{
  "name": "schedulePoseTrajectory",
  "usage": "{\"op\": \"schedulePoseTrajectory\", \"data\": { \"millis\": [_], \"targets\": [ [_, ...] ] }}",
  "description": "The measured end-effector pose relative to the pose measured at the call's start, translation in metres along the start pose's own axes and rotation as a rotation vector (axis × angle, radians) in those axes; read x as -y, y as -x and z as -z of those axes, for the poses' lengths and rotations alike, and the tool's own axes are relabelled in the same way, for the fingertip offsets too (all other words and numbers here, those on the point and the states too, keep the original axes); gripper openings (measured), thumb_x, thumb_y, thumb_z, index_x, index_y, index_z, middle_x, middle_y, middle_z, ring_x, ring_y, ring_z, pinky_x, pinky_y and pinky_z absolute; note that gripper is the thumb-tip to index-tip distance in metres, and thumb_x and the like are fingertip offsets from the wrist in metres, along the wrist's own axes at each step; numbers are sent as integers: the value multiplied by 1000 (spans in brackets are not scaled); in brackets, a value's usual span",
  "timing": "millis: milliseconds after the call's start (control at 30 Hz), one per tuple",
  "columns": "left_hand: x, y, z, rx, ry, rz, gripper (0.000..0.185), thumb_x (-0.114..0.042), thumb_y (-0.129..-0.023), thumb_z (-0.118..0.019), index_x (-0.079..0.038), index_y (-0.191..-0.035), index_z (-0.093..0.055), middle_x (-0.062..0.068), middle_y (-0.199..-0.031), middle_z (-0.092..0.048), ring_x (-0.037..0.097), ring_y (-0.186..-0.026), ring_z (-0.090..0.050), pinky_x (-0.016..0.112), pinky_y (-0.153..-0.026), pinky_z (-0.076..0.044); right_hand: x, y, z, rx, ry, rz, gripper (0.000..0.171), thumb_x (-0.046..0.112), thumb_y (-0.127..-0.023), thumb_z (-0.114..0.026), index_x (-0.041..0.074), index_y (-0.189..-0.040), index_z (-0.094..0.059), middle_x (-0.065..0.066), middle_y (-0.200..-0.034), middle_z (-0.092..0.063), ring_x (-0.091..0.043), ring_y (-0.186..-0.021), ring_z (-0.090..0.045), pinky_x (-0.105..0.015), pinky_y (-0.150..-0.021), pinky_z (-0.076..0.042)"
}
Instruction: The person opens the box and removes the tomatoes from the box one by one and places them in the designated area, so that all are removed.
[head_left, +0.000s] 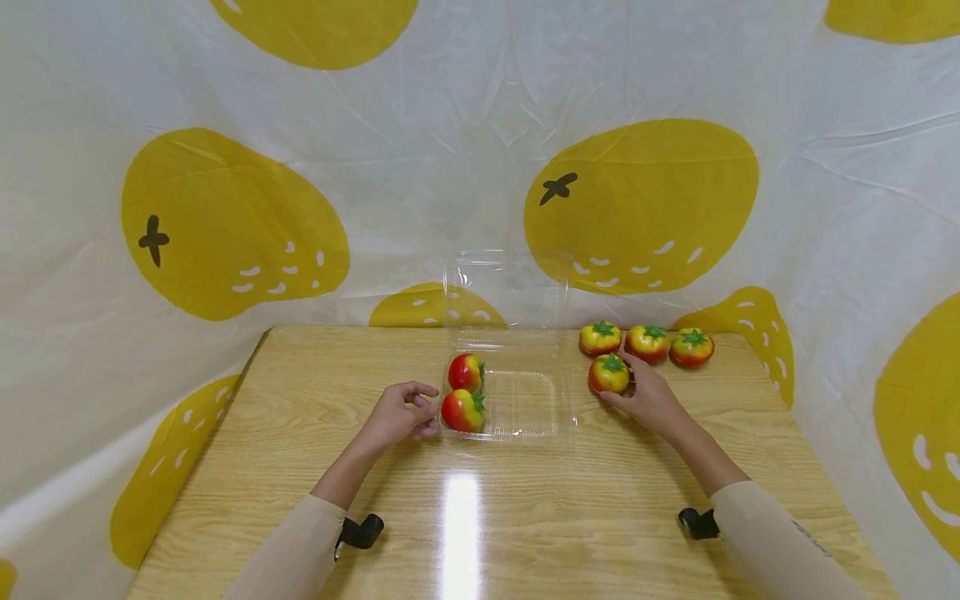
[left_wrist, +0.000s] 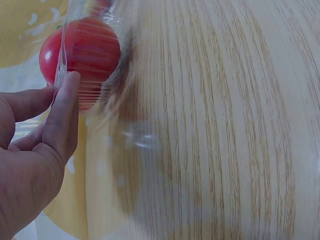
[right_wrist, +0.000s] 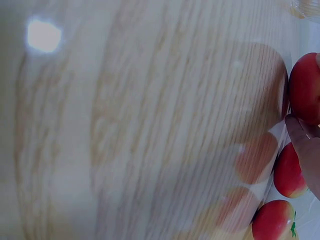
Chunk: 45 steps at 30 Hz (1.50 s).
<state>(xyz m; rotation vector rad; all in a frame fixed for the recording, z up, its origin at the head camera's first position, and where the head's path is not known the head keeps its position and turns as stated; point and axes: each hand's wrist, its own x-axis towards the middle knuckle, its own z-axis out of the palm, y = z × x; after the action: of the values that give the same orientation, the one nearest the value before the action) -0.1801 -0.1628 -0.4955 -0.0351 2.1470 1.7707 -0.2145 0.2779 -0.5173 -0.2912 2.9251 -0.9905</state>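
A clear plastic clamshell box (head_left: 525, 402) lies on the table with its lid (head_left: 506, 292) raised at the back. Two red-and-yellow tomatoes with green tops, a rear one (head_left: 464, 372) and a front one (head_left: 461, 412), sit along its left side. My left hand (head_left: 401, 412) pinches the box's left rim (left_wrist: 62, 57) between thumb and fingers, clearest in the left wrist view. Right of the box, my right hand (head_left: 647, 398) grips a tomato (head_left: 608, 375), thumb in front and fingers behind. In the right wrist view, that tomato (right_wrist: 304, 92) is cut off by the frame edge.
Behind the right hand, three more tomatoes stand in a row: left (head_left: 599, 339), middle (head_left: 647, 343) and right (head_left: 692, 348). The wooden table (head_left: 555, 517) meets a white curtain (head_left: 450, 167) with yellow fruit prints at its back edge.
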Motion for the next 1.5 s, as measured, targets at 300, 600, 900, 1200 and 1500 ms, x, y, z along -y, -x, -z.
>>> {"op": "schedulePoseTrajectory", "data": {
  "millis": [300, 600, 900, 1200, 1500],
  "targets": [
    [0, 0, -1, -3, 1, 4, 34, 3, -88, -64, 3, -122, -58, 16, -90, -57, 22, -69, -70, 38, -68, -62, -2, 1, -2, -7, -36, 25, 91, 37, -84, -74, -4, -148, -25, -27, -148, -36, -44, -132, -39, -62, -109, -34],
    [3, -2, 0, -11, 3, 0, 32, 4, -88, -64, 3, -120, -58, 15, -88, -57, 21, -68, -69, 36, -65, -62, -3, 0, -6, -5, -44, 49, 87, 36, -84, -75, -4, -146, -29, -26, -145, -40, -40, -124, -47, -58, -102, -43],
    [2, -1, -1, -11, 1, 8, 33, 4, -87, -65, 2, -120, -59, 16, -89, -57, 22, -68, -69, 36, -66, -63, -4, 0, -5, -6, -59, 51, 85, 29, -85, -75, -5, -146, -27, -28, -145, -38, -42, -127, -43, -59, -104, -40],
    [0, -1, -1, -31, 1, 18, 33, 3, -87, -65, 1, -120, -60, 15, -88, -57, 22, -68, -69, 36, -66, -63, -5, -1, -4, -5, -65, 56, 84, 26, -85, -75, -3, -147, -26, -27, -145, -37, -41, -127, -43, -58, -105, -41],
    [1, -1, -1, -25, -7, 13, 34, 3, -87, -65, 2, -120, -59, 15, -88, -57, 21, -68, -69, 36, -67, -63, -8, -1, -5, -2, -53, 35, 89, 33, -83, -76, -1, -148, -26, -27, -148, -35, -42, -132, -39, -61, -108, -36]
  ]
}}
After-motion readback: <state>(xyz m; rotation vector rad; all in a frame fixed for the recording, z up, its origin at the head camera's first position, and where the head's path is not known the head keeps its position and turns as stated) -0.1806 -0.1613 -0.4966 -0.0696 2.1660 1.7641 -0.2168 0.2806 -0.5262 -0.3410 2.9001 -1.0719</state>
